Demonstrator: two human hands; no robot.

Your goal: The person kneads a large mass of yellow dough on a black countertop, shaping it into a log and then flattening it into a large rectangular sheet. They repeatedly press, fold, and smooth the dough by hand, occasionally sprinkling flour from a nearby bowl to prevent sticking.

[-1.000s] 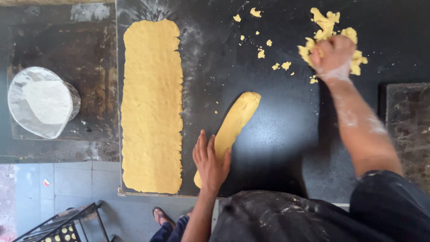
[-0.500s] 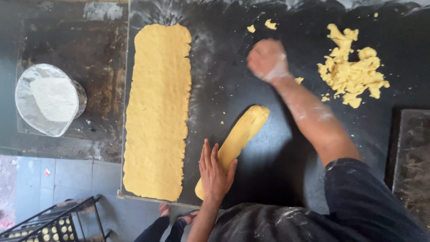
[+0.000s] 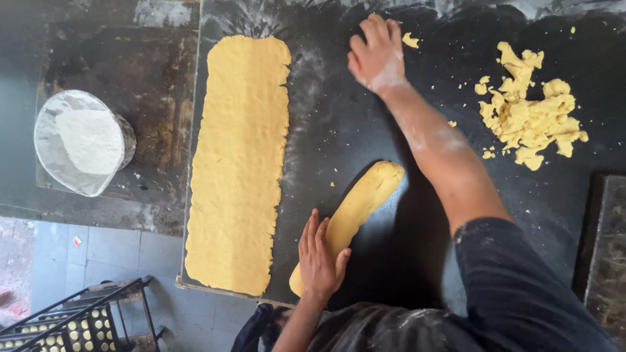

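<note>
The left hand (image 3: pixel 321 261) lies flat on the near end of the yellow dough log (image 3: pixel 357 210) mid-worktop (image 3: pixel 365 130); the right hand (image 3: pixel 377 53), open, sweeps the floured far edge. Pinned at one end only, the log could bend or tear, or stick to the dark surface.

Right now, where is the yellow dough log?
The yellow dough log lies mid-slab in the head view, under the left hand, right of the flattened yellow dough strip.
</note>
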